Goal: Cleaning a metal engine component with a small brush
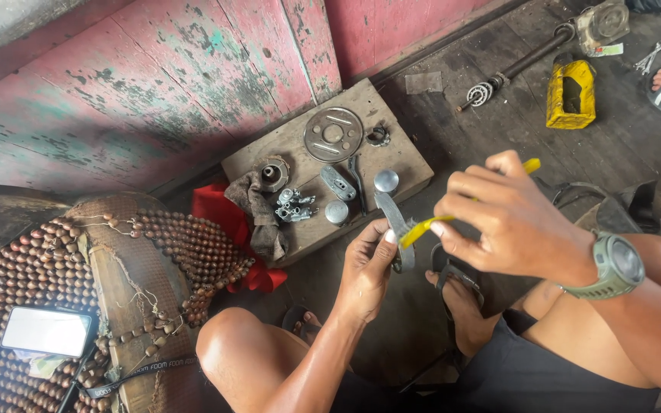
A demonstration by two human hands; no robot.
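Fingers of the left hand point(367, 268) pinched a curved grey metal part point(394, 222) above the dark floor, while the right hand point(508, 218) closed around a yellow tool point(422, 228) touching it, near the wooden board point(407, 164) with a round metal disc point(333, 134).

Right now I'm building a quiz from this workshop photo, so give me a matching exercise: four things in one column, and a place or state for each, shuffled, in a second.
Things:
1. yellow-handled tool
2. curved metal part
3. round perforated disc
4. phone

Places or states:
A. lying screen-up on the beaded seat cover
B. held in the left hand
C. lying flat on the wooden block
D. gripped in the right hand

Pairs: 1-D, 2-B, 3-C, 4-A
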